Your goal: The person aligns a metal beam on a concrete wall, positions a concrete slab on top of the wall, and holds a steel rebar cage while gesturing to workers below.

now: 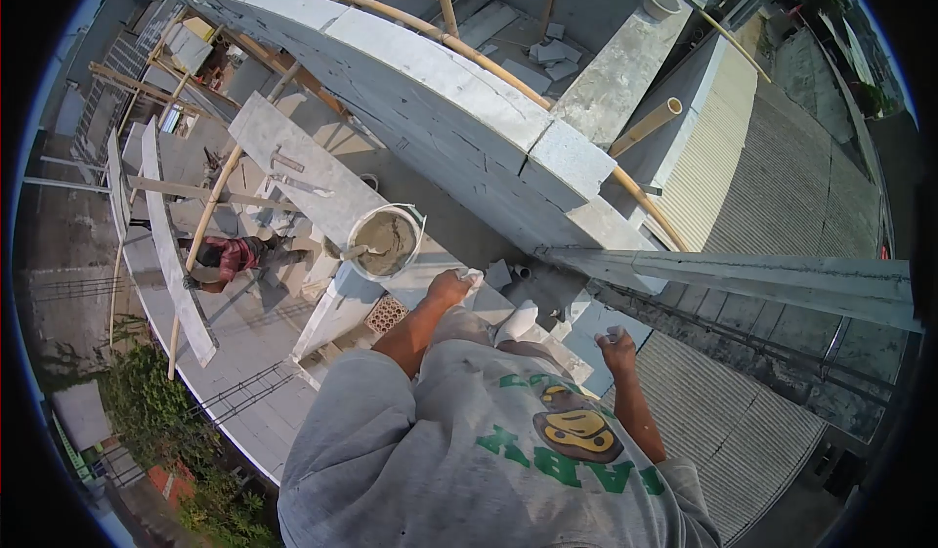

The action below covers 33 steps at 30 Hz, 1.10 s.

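My left hand [449,288] is closed in front of my body, with something small and whitish at its fingers that I cannot make out. Off to the right, my right hand [616,349] is raised with curled fingers; pale patches show at the fingertips, and whatever they may hold is hidden. A white bucket [420,247] of grey mortar [393,235] stands on a plank [327,199], just beyond my left hand. In the mortar rests a trowel [358,251]. Farther along the plank lies a hammer [286,160]. Ahead runs a light block wall [440,94], ending in a block [569,160].
I am high up, with a drop below. Bamboo poles [645,126] cross the scaffold. A concrete beam [723,273] extends rightward above corrugated roofs [728,401]. Below left, another person [233,258] in a red top bends down. A bowl [661,1] sits on a far board.
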Available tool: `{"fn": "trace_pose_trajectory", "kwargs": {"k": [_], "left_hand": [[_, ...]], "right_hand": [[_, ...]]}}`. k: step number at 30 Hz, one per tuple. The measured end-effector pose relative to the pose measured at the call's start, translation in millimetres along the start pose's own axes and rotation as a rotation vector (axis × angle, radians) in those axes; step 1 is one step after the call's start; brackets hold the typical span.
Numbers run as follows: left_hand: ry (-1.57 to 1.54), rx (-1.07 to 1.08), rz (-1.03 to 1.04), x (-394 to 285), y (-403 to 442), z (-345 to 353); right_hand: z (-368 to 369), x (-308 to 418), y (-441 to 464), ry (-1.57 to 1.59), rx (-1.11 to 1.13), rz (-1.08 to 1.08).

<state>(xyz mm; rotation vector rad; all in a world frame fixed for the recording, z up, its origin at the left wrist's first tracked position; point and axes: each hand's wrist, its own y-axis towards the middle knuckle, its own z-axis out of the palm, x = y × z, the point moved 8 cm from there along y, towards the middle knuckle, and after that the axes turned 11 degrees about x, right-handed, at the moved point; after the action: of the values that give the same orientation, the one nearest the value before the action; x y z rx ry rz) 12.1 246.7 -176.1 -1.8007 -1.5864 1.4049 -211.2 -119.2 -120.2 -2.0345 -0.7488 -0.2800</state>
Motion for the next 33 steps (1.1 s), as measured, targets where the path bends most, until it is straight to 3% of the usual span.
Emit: {"fn": "trace_pose_trajectory", "kwargs": {"k": [5, 8, 11, 17, 20, 22, 26, 28, 31, 33], "left_hand": [[-0.072, -0.275, -0.235, 77, -27, -16], [-0.312, -0.309, -0.152, 59, -65, -11], [-0.446, -0.258, -0.03, 46, -72, 21], [-0.296, -0.12, 0.113, 60, -66, 72], [-0.356, -0.117, -0.1, 90, -58, 44], [-0.324, -0.169, -0.11, 103, -48, 27], [-0.41, -0.381, -0.136, 116, -56, -13], [-0.48, -0.337, -0.122, 133, -48, -12], [-0.606, -0.252, -0.055, 187, 12, 16], [-0.564, -0.307, -0.052, 184, -22, -10]], "right_hand": [[39, -7, 22, -0.157, 0.249, -0.008], [52, -13, 70, -0.257, 0.163, -0.258], [25, 26, 68, -0.189, 0.14, -0.251], [7, 37, 90, -0.334, 0.125, -0.305], [5, 51, 76, -0.285, 0.134, -0.253], [9, 59, 61, -0.274, 0.103, -0.289], [57, 52, 74, -0.465, 0.319, -0.105], [69, 77, 70, -0.547, 0.377, -0.082], [106, 105, 94, -0.746, 0.434, -0.279], [119, 127, 104, -0.77, 0.389, -0.366]]}}
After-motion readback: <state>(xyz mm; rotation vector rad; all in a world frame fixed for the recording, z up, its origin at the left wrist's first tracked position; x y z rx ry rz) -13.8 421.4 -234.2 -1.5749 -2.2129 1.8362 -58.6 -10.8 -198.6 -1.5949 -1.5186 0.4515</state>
